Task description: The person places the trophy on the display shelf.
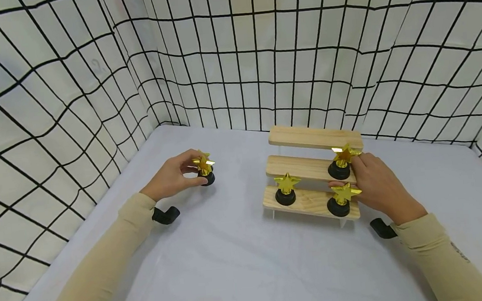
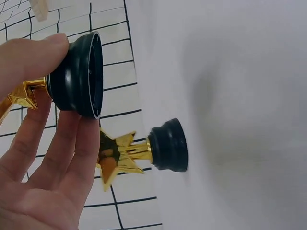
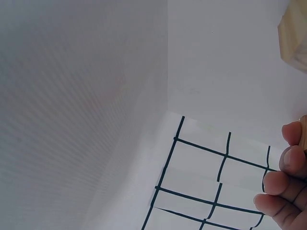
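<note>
Left of centre in the head view, the left hand point(image 1: 174, 176) is pinching a star trophy point(image 1: 204, 168) by its black base, its grip curled round it just above the desk point(image 1: 234, 258). The left wrist view is showing a second trophy point(image 2: 144, 151) standing on the desk just beside the held one.

Right of centre, the right hand point(image 1: 379, 185) is resting beside a wooden three-step shelf point(image 1: 313, 172), its fingers touching a trophy on the middle step point(image 1: 341, 162); whether the grip is pinching it, I cannot tell. Two more trophies are standing on the bottom step, one at left point(image 1: 286, 190) and one at right point(image 1: 340, 200). No readable writing is showing anywhere.
</note>
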A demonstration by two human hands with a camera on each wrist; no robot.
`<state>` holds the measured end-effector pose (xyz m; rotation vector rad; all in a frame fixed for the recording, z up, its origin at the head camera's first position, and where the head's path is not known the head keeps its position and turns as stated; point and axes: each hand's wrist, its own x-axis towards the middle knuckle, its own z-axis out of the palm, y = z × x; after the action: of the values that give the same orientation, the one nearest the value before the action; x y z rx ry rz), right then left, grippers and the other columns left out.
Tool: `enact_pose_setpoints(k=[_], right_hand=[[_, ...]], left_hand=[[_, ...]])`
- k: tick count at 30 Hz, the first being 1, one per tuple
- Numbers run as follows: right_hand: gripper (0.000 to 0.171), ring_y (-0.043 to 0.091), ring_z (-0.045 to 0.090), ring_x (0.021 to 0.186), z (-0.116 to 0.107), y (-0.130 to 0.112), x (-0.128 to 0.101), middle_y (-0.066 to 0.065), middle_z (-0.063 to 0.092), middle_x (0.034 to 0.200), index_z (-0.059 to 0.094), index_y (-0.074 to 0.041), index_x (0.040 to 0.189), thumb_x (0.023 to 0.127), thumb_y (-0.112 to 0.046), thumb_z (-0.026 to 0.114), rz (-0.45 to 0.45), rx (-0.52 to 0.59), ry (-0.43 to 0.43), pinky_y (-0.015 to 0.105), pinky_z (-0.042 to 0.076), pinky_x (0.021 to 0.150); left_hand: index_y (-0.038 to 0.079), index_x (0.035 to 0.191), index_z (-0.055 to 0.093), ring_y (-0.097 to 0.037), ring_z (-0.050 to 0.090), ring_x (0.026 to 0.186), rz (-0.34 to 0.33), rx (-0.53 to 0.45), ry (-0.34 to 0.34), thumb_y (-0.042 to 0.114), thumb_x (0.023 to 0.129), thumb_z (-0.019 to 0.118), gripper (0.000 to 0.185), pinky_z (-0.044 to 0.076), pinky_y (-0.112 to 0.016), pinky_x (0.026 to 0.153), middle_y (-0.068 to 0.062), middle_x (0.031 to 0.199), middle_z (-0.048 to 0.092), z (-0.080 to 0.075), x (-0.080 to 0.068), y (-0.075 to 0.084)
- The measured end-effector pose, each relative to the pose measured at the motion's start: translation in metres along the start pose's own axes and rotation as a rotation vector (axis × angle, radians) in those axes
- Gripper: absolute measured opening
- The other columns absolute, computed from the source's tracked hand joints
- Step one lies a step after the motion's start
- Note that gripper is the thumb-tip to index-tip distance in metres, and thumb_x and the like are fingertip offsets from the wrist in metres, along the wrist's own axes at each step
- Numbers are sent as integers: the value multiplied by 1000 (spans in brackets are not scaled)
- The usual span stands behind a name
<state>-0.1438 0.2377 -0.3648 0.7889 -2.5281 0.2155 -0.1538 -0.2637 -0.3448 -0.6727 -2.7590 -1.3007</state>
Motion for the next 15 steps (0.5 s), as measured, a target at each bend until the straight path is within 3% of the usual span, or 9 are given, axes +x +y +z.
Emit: enact_pose_setpoints(k=[3,8,15], right_hand=[[92,29,53,81,0,0,0,12,57,85,56,2,105,91,-84,27,-6,-7,7,40,46,69],[93,22,43,71,2,0,0,6,45,74,53,0,93,90,-86,20,-25,-6,57,31,32,63],[92,21,43,72,2,0,0,5,46,75,54,1,95,90,-86,21,-30,-3,70,31,32,63]], left_hand=[[12,127,62,-18,68,112,21,9,4,15,85,87,49,59,-27,105,-4,124,67,-1,1,6],[18,127,62,-19,67,113,38,34,-2,18,86,86,48,58,-30,106,-3,123,67,-1,1,17],[18,125,62,-18,67,113,75,44,14,16,86,86,46,59,-29,106,-3,123,67,-3,2,34]])
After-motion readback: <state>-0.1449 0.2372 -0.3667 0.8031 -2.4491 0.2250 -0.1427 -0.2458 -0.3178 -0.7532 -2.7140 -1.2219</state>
